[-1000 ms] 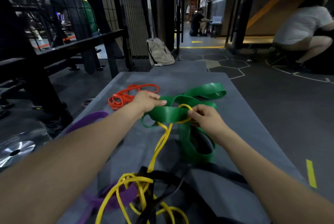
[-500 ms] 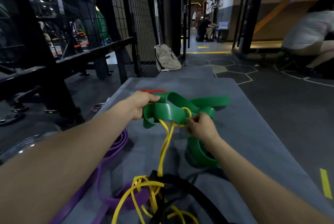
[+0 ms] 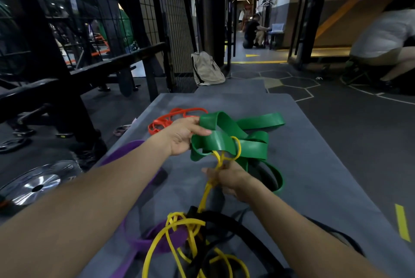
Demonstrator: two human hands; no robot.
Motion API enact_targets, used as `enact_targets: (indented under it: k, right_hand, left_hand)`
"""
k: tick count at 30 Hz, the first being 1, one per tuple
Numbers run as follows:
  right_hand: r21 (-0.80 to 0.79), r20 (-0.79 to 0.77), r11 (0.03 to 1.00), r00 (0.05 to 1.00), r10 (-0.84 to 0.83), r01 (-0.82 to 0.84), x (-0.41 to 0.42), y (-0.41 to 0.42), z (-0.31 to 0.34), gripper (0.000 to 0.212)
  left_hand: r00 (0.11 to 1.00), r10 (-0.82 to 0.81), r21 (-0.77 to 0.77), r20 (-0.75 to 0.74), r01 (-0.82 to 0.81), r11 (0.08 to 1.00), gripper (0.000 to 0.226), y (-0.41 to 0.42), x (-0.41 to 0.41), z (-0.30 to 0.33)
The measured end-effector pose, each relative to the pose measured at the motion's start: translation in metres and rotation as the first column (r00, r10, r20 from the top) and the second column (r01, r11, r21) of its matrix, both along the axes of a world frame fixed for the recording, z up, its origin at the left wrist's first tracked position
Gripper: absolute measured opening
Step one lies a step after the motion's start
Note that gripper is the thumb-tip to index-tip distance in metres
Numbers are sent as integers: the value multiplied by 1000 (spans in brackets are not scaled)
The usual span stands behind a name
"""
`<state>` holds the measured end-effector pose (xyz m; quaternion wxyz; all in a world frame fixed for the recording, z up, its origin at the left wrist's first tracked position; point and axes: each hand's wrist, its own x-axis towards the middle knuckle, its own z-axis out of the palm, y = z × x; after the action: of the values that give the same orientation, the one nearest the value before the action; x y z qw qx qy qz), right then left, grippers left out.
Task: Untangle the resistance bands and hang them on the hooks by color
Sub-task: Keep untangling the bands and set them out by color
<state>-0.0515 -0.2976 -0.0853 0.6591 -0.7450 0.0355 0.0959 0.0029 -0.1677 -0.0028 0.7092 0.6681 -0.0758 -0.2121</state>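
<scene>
**Yellow loop may cinch tighter**

Grey mat (image 3: 314, 143) carries the tangle. Your left hand (image 3: 183, 135) grips the green band (image 3: 224, 140) mid-mat; your right hand (image 3: 226, 177) pinches the yellow band (image 3: 205, 194), looped through it. Pull nearward too hard and the loop could cinch, dragging the black band (image 3: 224, 221) and purple band (image 3: 152, 244) along.

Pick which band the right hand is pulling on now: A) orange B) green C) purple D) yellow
D: the right hand pinches the yellow band where it loops through the green band, which the left hand holds up; the orange band and purple band lie untouched on the mat.
</scene>
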Motion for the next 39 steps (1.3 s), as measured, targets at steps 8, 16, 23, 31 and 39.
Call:
enact_targets:
  k: [8,16,23,31,39]
  right_hand:
    - [-4,-8,997,997,-79,79,-2,-14,15,27]
    - [74,103,997,995,-18,11,-14,-21,45,29]
    - [127,134,990,990,40,-57,-28,-36,49,28]
    - [169,255,978,964,75,-121,-30,-34,65,26]
    - [156,252,988,966,-58,19,-27,-37,97,21]
  left_hand:
    - [972,-166,530,-165,229,816,56,23,-15,-9]
    - [456,-309,541,835,-572,617,27,10,-2,35]
    - [343,-536,633,771,-500,591,42,11,-3,8]
    - [666,-380,668,642,-244,703,58,-3,-14,14]
    - [849,-79,199,523,-32,979,58,7,-24,48]
